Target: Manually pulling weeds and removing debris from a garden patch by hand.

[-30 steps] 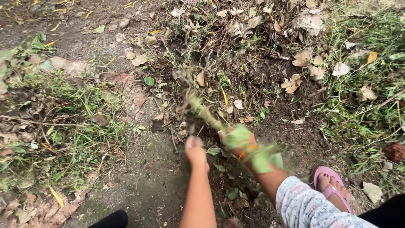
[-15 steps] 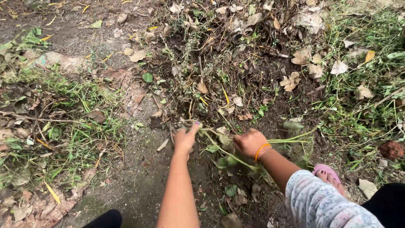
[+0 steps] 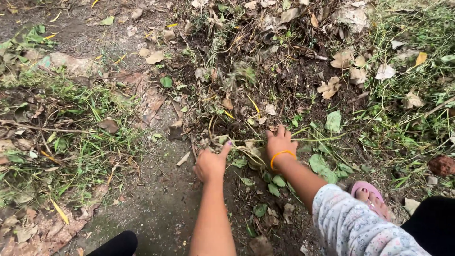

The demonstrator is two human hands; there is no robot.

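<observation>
1. My left hand [image 3: 211,163] is loosely curled, one finger out, touching the weeds [image 3: 246,149] on the soil.
2. My right hand [image 3: 279,142] lies open, fingers spread on the same green stems.
3. Pulled leaves [image 3: 322,168] lie beside my pink sandal [image 3: 367,192]; judging by the grass [image 3: 71,147] around, much weeding remains.
</observation>
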